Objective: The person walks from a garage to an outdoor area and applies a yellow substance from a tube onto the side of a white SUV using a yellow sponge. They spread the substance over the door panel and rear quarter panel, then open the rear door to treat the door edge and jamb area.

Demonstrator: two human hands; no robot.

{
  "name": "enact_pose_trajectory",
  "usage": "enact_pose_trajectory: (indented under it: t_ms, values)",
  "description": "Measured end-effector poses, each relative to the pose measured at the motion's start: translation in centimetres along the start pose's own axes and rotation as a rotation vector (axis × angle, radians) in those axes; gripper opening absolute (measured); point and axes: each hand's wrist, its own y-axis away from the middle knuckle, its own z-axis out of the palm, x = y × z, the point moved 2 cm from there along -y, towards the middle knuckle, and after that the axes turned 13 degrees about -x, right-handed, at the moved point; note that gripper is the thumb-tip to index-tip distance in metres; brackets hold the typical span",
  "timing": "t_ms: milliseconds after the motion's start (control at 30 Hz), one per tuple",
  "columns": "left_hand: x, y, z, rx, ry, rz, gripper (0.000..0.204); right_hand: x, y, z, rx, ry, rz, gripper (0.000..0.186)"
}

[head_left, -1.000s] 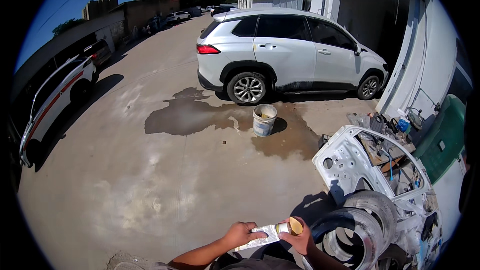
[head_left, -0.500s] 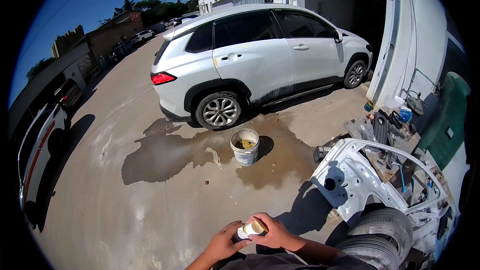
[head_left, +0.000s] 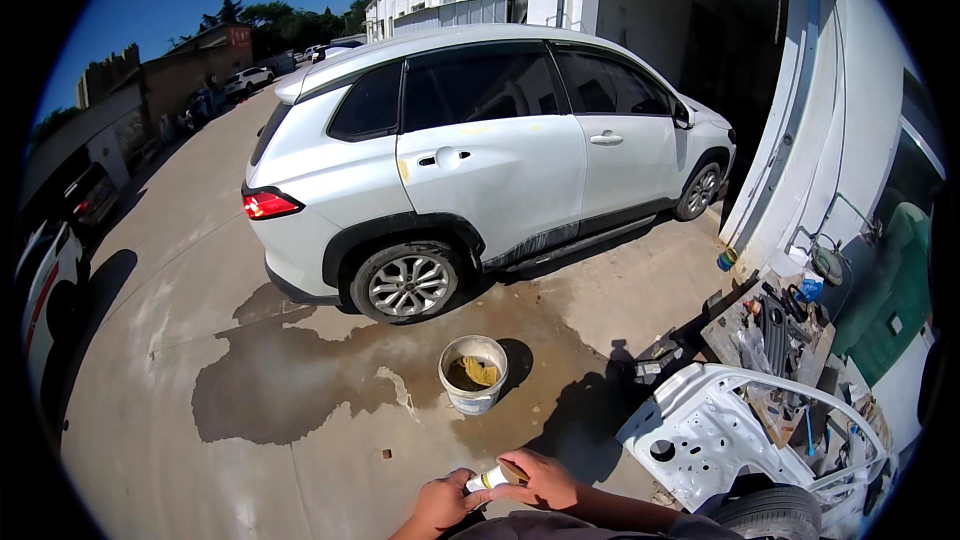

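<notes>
A small white cylinder with a yellow band is held level with the lower body, the left hand curled closed around one end and the right hand closed on the other, beside a flat brown piece. Beyond them, a round white plastic bucket holding a crumpled yellow cloth stands on wet grey concrete, near a white car.

There were two hands, a left hand and a right hand; one white cylinder; one bucket with one yellow cloth; one white SUV showing two wheels; one detached door shell; one green panel. Distant cars were too small to count.
</notes>
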Motion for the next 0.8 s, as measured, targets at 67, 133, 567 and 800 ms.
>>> enact_pose_trajectory:
  t_ms: [67, 133, 567, 800]
  values:
    - [-0.8, -5.7, -3.2, -0.077, -0.036, 0.048, 0.058, 0.9, -4.3, -2.2, 0.064, -0.008, 0.073, 0.066]
    - [-0.9, -10.8, -6.4, -0.122, 0.003, 0.153, 0.059, 2.9, -7.5, -4.3, 0.138, -0.083, 0.094, 0.065]
    - [-6.3, -34.0, -14.8, -0.206, 0.444, 0.145, 0.039, 12.4, -28.1, -17.6, 0.008, -0.133, 0.058, 0.062]
    - [-7.4, -39.5, -19.1, -0.097, 0.204, -0.220, 0.047, 17.2, -38.8, -21.6, -0.147, -0.163, -0.089, 0.062]
